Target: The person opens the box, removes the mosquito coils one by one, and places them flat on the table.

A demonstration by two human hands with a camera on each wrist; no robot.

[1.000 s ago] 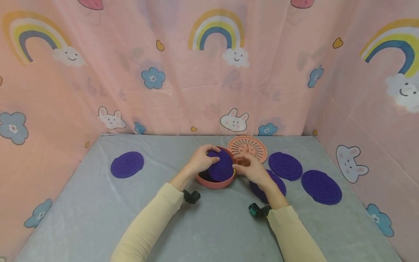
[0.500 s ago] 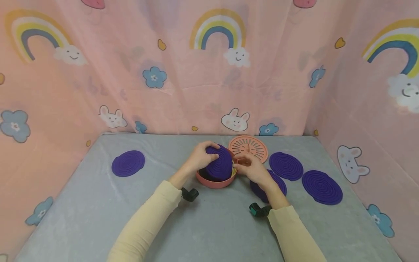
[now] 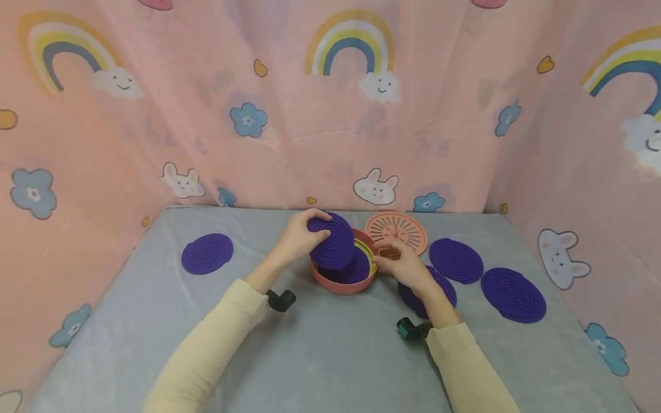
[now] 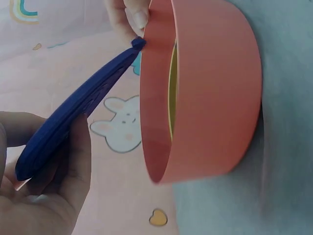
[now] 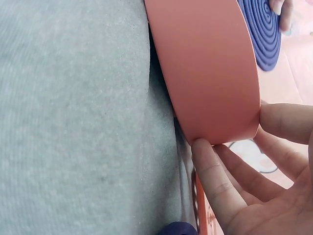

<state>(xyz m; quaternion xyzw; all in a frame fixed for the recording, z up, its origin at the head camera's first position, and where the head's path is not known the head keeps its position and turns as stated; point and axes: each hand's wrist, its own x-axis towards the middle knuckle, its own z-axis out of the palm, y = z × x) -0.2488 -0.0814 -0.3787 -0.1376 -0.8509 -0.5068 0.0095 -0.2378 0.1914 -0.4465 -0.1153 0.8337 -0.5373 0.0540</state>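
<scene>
My left hand (image 3: 298, 236) pinches a purple mosquito coil (image 3: 334, 244) near its upper left edge, thumb on its face. The coil is tilted above the left side of a round coral box (image 3: 343, 287); in the left wrist view, its far edge is close to the rim. Another purple coil (image 3: 357, 271) lies inside the box, beside a yellow ring (image 3: 368, 252) along the inner wall. My right hand (image 3: 405, 267) holds the right side of the box, its thumb at the rim and fingertips low on the wall, as the right wrist view shows.
A slotted coral lid (image 3: 396, 226) lies behind the box. To the right are several purple coils, including a far one (image 3: 457, 261) and a near one (image 3: 513, 294); my right forearm partly covers another (image 3: 413, 298). One coil (image 3: 207, 253) lies at the far left of the grey table.
My left hand has lifted the coil up and left from the box, exposing the coil and yellow ring inside. The right hand stays at the box's side.
</scene>
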